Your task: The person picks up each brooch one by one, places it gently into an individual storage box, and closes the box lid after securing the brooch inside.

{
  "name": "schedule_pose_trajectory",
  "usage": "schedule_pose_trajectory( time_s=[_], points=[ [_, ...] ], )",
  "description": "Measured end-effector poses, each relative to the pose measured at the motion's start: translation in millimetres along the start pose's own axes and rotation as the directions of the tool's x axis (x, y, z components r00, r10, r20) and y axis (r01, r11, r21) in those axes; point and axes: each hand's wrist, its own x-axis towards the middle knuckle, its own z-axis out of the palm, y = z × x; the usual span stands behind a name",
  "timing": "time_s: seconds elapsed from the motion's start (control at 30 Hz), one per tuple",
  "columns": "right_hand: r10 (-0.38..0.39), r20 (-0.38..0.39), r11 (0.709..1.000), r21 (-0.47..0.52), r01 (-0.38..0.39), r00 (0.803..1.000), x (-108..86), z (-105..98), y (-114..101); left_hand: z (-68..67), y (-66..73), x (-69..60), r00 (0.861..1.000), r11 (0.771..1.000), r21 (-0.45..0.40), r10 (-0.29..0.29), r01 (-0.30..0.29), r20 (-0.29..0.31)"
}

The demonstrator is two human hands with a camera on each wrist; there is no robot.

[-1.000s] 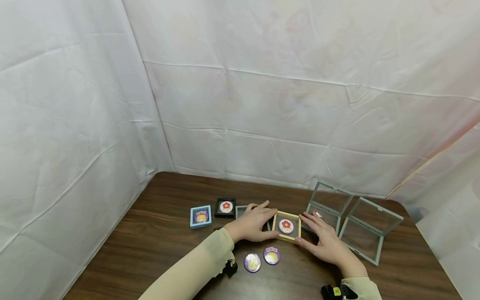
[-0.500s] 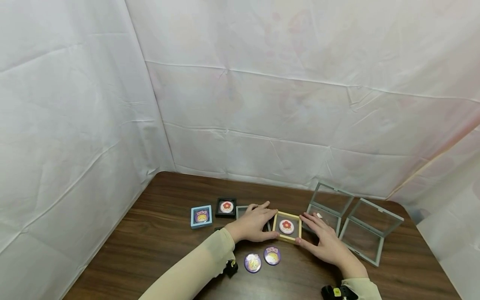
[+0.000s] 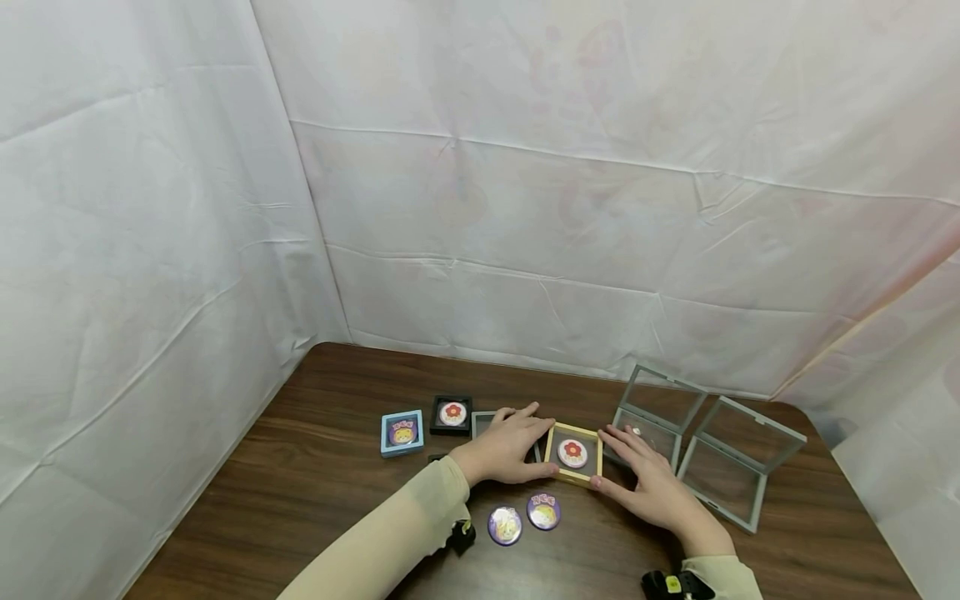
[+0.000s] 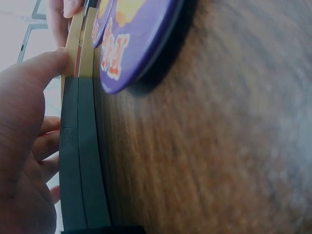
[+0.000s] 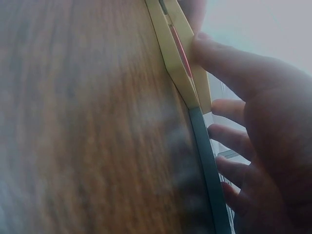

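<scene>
A yellow square display frame (image 3: 576,478), holding a white badge with a red flower (image 3: 572,452), lies on the table between both hands. My left hand (image 3: 506,448) touches its left corners with thumb and index finger, the palm over a grey frame (image 3: 482,422). On the other side, my right hand (image 3: 654,485) touches the right corners with extended fingers, partly covering an unfolded grey frame (image 3: 649,429). In the right wrist view the thumb rests on the yellow frame (image 5: 168,53), whose halves show a narrow gap with red inside. Two purple badges (image 3: 505,526) lie in front.
At the left sit a blue frame (image 3: 402,452) with a purple badge and a black frame (image 3: 437,414) with a flower badge. Another unfolded grey frame (image 3: 762,500) stands at the right. White cloth (image 3: 480,208) hangs behind the wooden table (image 3: 300,467).
</scene>
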Motion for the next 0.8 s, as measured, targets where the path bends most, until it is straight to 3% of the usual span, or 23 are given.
schedule_pose_trajectory(
  time_s=[0.8],
  points=[
    [-0.023,-0.007,1.0,-0.013,0.023,1.0,1.8,1.6,2.1,-0.1,2.2,-2.3,1.0,0.999,0.034,0.006,-0.007,0.006]
  ],
)
